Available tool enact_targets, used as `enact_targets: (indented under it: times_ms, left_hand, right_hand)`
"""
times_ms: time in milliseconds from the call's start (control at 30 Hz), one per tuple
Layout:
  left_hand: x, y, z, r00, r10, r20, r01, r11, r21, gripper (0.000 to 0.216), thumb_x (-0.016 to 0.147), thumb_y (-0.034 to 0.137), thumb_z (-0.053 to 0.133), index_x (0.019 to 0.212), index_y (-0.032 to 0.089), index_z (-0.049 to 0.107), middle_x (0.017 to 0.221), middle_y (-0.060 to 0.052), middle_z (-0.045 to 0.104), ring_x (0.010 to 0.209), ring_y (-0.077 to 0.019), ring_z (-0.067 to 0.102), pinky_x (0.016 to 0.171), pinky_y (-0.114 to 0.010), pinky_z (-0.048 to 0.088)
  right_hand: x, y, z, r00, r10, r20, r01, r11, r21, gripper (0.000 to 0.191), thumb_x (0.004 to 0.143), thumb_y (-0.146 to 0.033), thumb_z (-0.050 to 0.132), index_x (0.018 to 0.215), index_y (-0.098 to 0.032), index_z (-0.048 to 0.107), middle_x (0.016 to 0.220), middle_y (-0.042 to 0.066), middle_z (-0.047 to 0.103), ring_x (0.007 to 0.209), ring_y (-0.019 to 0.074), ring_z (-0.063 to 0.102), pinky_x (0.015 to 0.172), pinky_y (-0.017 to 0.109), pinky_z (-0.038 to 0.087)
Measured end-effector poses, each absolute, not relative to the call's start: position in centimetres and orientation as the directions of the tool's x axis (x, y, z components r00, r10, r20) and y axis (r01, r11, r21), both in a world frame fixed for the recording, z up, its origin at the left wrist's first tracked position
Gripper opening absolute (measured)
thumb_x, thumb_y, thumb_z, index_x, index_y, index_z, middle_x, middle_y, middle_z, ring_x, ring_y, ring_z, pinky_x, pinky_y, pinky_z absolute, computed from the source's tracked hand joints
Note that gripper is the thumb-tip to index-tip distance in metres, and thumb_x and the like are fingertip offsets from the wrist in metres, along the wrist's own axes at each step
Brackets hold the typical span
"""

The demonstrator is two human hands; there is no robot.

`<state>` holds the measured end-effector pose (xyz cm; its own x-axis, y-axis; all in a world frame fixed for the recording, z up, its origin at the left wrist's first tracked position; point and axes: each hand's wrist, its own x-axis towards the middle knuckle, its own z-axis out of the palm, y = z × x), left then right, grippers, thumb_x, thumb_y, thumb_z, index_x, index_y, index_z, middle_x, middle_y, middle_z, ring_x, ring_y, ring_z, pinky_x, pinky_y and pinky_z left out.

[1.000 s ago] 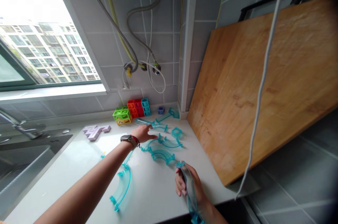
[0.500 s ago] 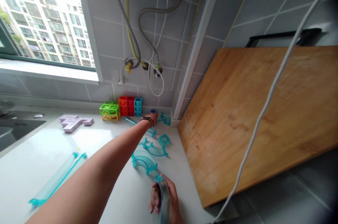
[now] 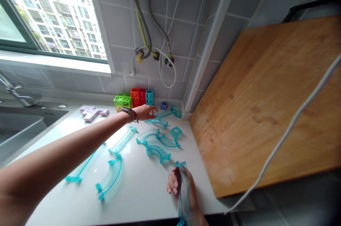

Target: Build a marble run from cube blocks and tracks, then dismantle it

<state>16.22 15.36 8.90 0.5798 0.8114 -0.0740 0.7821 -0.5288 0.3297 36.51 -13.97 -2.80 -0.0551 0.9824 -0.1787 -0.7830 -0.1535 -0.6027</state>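
My left hand (image 3: 145, 112) reaches to the back of the white counter (image 3: 149, 190), fingers stretched out over a clear teal track piece (image 3: 157, 122). It is just short of a small blue cube (image 3: 163, 105). A watch and a red band sit on that wrist. My right hand (image 3: 172, 185) is near the counter's front edge, closed round a long teal track piece (image 3: 184, 187) held on end. Between the hands lie curved teal tracks (image 3: 157, 149), and a teal ring piece (image 3: 176, 132) lies beside them.
Green (image 3: 122, 100), red (image 3: 138, 97) and blue (image 3: 149, 97) cube frames stand at the wall, with purple pieces (image 3: 93, 113) beside them. More tracks (image 3: 109, 177) lie at the left. A big wooden board (image 3: 266, 105) leans on the right. A sink (image 3: 18, 126) is at the left, and a white cable (image 3: 293, 126) hangs in front.
My left hand has drawn back a little from the far corner by the blue cube. The camera turned left, so the sink and more tracks show. My right hand still holds its track piece.
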Motion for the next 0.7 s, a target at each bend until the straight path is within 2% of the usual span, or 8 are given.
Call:
enact_targets:
  times_ms: [233, 333, 400, 467, 533, 600, 667, 700]
  left_hand:
    - [9.2, 12.3, 11.5, 0.449, 0.881, -0.153, 0.880, -0.404, 0.250, 0.045, 0.081, 0.048, 0.070, 0.117, 0.021, 0.076, 0.101, -0.007, 0.081, 0.092, -0.0251, 0.075, 0.090, -0.032, 0.053]
    - [7.9, 9.4, 12.1, 0.403, 0.907, -0.123, 0.898, -0.366, 0.244, 0.051, 0.083, 0.052, 0.068, 0.122, 0.020, 0.073, 0.111, -0.009, 0.080, 0.102, -0.0278, 0.074, 0.094, -0.034, 0.052]
    - [7.5, 6.0, 12.3, 0.364, 0.928, -0.075, 0.902, -0.331, 0.276, 0.060, 0.088, 0.058, 0.062, 0.133, 0.019, 0.066, 0.119, -0.012, 0.078, 0.106, -0.0282, 0.073, 0.094, -0.035, 0.053]
    - [7.5, 1.4, 12.0, 0.303, 0.953, -0.027, 0.868, -0.264, 0.420, 0.061, 0.091, 0.062, 0.059, 0.136, 0.021, 0.063, 0.119, -0.011, 0.077, 0.102, -0.0264, 0.075, 0.090, -0.035, 0.056]
    - [8.0, -4.0, 10.6, 0.195, 0.972, 0.128, 0.803, -0.233, 0.549, 0.053, 0.095, 0.061, 0.054, 0.132, 0.024, 0.065, 0.122, -0.009, 0.076, 0.100, -0.0254, 0.075, 0.087, -0.036, 0.059]
    - [8.8, -9.5, 8.3, 0.065, 0.944, 0.324, 0.739, -0.264, 0.620, 0.040, 0.099, 0.053, 0.054, 0.128, 0.027, 0.066, 0.124, -0.008, 0.075, 0.107, -0.0262, 0.072, 0.089, -0.038, 0.060]
    - [9.6, -14.3, 5.6, -0.054, 0.882, 0.468, 0.679, -0.311, 0.665, 0.025, 0.100, 0.039, 0.057, 0.120, 0.027, 0.067, 0.117, -0.008, 0.075, 0.107, -0.0258, 0.072, 0.091, -0.040, 0.060]
    - [9.8, -16.2, 4.4, -0.046, 0.865, 0.500, 0.668, -0.346, 0.659, 0.020, 0.100, 0.033, 0.059, 0.117, 0.028, 0.067, 0.116, -0.007, 0.075, 0.109, -0.0261, 0.071, 0.094, -0.042, 0.060]
  right_hand:
    - [36.1, -14.4, -1.9, 0.029, 0.979, -0.203, -0.734, -0.117, -0.669, 0.040, 0.087, -0.056, 0.075, 0.096, -0.016, 0.075, 0.053, -0.007, 0.048, 0.047, 0.0073, 0.041, 0.052, 0.023, 0.044]
    - [35.9, -14.5, -1.4, 0.054, 0.974, -0.220, -0.698, -0.121, -0.706, 0.043, 0.088, -0.058, 0.074, 0.099, -0.016, 0.075, 0.055, -0.006, 0.048, 0.050, 0.0091, 0.042, 0.055, 0.025, 0.046]
    - [35.9, -14.5, -1.1, 0.072, 0.972, -0.222, -0.678, -0.116, -0.726, 0.044, 0.089, -0.058, 0.072, 0.105, -0.017, 0.075, 0.058, -0.005, 0.049, 0.053, 0.0104, 0.044, 0.056, 0.026, 0.047]
    - [36.0, -14.5, -1.0, 0.074, 0.972, -0.223, -0.672, -0.116, -0.731, 0.047, 0.092, -0.060, 0.068, 0.113, -0.019, 0.073, 0.062, -0.004, 0.051, 0.056, 0.0119, 0.046, 0.057, 0.026, 0.048]
    - [36.1, -14.5, -0.8, 0.051, 0.972, -0.228, -0.686, -0.131, -0.716, 0.051, 0.094, -0.064, 0.062, 0.122, -0.022, 0.069, 0.066, -0.003, 0.054, 0.059, 0.0133, 0.049, 0.058, 0.027, 0.049]
    - [36.2, -14.6, -0.6, 0.031, 0.973, -0.229, -0.699, -0.143, -0.701, 0.052, 0.095, -0.066, 0.058, 0.128, -0.026, 0.065, 0.070, -0.003, 0.056, 0.061, 0.0141, 0.051, 0.057, 0.027, 0.050]
    - [36.2, -14.9, -0.4, 0.034, 0.977, -0.211, -0.688, -0.130, -0.714, 0.052, 0.094, -0.062, 0.064, 0.132, -0.028, 0.062, 0.073, -0.003, 0.056, 0.062, 0.0138, 0.052, 0.056, 0.026, 0.050]
    - [36.2, -15.0, -0.4, 0.039, 0.979, -0.199, -0.670, -0.122, -0.732, 0.052, 0.091, -0.058, 0.070, 0.133, -0.029, 0.060, 0.074, -0.004, 0.055, 0.062, 0.0130, 0.051, 0.055, 0.025, 0.049]
